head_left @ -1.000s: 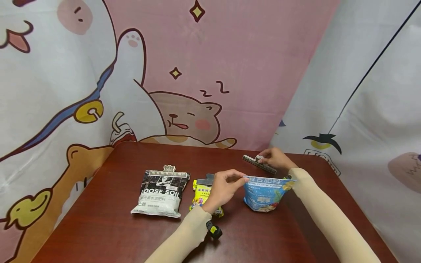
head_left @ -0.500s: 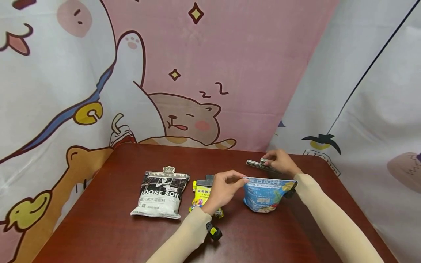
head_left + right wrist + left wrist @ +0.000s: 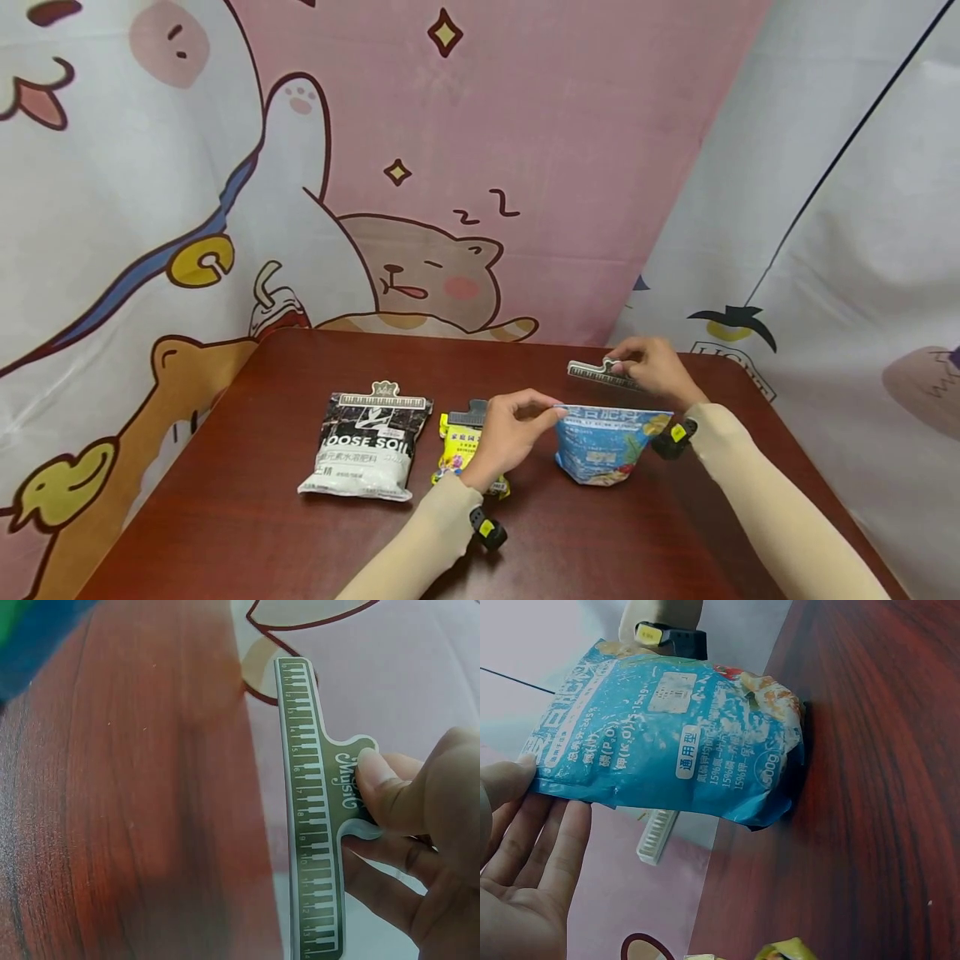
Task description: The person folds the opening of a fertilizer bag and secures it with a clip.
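Note:
My left hand (image 3: 512,433) pinches the top left corner of a blue fertilizer bag (image 3: 600,446) between thumb and fingers. The bag stands on the table with its top edge drawn flat; its printed front fills much of the left wrist view (image 3: 660,742). Behind the bag, my right hand (image 3: 651,367) pinches the handle of a long bag clip (image 3: 596,372) with a piano-key pattern. In the right wrist view the thumb presses the handle marked "Music" on this clip (image 3: 311,817), whose long bar extends past the fingers.
A black and white soil bag (image 3: 365,450) with a piano-key clip (image 3: 382,400) along its top lies at the left. Beside it, partly behind my left hand, is a yellow bag (image 3: 459,442) with a dark clip (image 3: 470,413). A printed curtain (image 3: 570,167) hangs behind the table (image 3: 247,517).
My right hand has moved a little to the right with the clip, which has turned closer to level. The left hand stays on the corner of the blue bag.

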The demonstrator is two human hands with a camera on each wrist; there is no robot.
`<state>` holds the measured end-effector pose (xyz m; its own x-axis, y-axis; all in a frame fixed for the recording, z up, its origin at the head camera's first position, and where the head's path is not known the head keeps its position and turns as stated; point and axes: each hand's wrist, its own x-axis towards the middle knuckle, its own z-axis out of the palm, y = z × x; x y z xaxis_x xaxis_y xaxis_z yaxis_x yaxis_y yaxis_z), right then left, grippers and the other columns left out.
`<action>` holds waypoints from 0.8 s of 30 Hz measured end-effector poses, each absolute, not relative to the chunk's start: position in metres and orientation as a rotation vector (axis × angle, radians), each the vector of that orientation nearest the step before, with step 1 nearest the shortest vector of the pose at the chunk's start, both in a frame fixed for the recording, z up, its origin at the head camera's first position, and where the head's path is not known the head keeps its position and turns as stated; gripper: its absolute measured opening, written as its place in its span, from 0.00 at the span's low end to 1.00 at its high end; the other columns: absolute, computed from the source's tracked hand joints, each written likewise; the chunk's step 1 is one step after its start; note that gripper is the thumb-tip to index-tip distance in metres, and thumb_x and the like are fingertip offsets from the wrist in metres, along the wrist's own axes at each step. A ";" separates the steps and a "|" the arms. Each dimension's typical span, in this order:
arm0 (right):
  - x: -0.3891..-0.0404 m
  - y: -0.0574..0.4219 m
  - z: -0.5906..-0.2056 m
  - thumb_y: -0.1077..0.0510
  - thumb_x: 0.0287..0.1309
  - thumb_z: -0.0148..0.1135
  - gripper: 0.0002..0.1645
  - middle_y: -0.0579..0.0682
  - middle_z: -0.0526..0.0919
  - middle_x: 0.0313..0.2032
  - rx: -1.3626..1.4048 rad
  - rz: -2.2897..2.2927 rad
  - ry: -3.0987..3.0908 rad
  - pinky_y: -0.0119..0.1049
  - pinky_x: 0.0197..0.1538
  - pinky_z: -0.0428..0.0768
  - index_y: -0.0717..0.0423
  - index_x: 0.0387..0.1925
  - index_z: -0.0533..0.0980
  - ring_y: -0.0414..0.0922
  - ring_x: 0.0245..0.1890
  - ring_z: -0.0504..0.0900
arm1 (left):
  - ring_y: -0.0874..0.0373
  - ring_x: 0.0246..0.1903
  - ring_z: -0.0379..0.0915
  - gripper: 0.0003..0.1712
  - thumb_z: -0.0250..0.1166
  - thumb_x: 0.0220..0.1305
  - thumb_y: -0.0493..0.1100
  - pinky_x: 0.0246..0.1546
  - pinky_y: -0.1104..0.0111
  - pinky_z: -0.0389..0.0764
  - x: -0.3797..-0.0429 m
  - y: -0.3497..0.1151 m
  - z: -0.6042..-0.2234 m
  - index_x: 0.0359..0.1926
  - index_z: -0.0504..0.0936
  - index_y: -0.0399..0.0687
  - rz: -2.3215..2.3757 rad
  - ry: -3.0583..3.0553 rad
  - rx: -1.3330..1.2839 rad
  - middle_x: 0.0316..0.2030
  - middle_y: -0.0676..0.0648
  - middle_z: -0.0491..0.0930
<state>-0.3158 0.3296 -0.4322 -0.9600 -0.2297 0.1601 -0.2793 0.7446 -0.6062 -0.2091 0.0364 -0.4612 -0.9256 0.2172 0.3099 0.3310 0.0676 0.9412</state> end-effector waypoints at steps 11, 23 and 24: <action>-0.296 0.334 -0.410 0.68 0.65 0.63 0.12 0.53 0.90 0.37 0.413 0.956 -2.789 0.35 0.31 0.78 0.52 0.40 0.89 0.43 0.33 0.87 | 0.62 0.40 0.86 0.07 0.72 0.65 0.52 0.45 0.71 0.84 -0.209 0.035 -0.459 0.42 0.91 0.60 -2.030 -2.215 -0.575 0.40 0.53 0.90; -0.270 0.339 -0.401 0.66 0.65 0.64 0.12 0.51 0.89 0.39 0.379 0.936 -2.733 0.34 0.29 0.75 0.49 0.41 0.89 0.41 0.31 0.85 | 0.63 0.40 0.86 0.06 0.72 0.65 0.51 0.44 0.70 0.84 -0.207 0.034 -0.461 0.42 0.91 0.60 -2.033 -2.222 -0.570 0.40 0.54 0.90; -0.268 0.340 -0.400 0.67 0.65 0.64 0.12 0.51 0.89 0.38 0.375 0.937 -2.730 0.34 0.28 0.75 0.49 0.41 0.88 0.41 0.30 0.85 | 0.63 0.40 0.86 0.06 0.72 0.65 0.51 0.44 0.70 0.84 -0.207 0.035 -0.461 0.42 0.91 0.60 -2.030 -2.224 -0.572 0.40 0.55 0.90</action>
<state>-0.2676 0.3397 -0.3997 -0.9406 -0.1647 0.2968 -0.3123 0.7625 -0.5666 -0.2069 0.0348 -0.4609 -0.9275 0.2200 0.3022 0.3209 0.0542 0.9456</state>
